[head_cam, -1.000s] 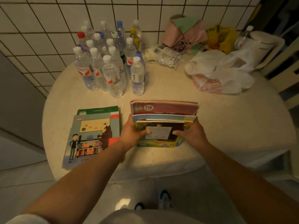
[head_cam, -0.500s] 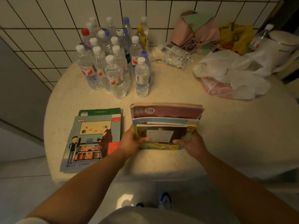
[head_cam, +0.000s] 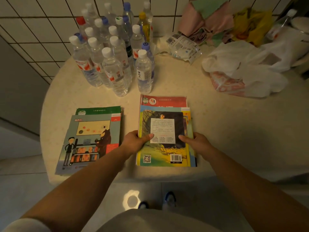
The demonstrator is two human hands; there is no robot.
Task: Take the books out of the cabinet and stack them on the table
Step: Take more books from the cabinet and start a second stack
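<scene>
A stack of thin books (head_cam: 164, 131) lies on the round beige table (head_cam: 234, 131), near its front edge. Its top book shows a dark back cover with a white text panel and a barcode; a red-covered book (head_cam: 164, 101) sticks out at the far end. My left hand (head_cam: 136, 142) grips the stack's left edge, thumb on the top cover. My right hand (head_cam: 194, 141) holds the right edge the same way. A second, smaller pile (head_cam: 91, 138) with a teal illustrated cover lies to the left, untouched. The cabinet is out of view.
A cluster of several plastic water bottles (head_cam: 113, 52) stands at the back left, close behind both piles. White plastic bags (head_cam: 242, 67) and a pink paper bundle (head_cam: 207, 19) fill the back right. A tiled wall runs behind. My shoes (head_cam: 168, 198) show below the table edge.
The stack has come down from tilted to flat on the table and shifted nearer the front edge. Both hands stay on its sides. The view has moved closer to the table.
</scene>
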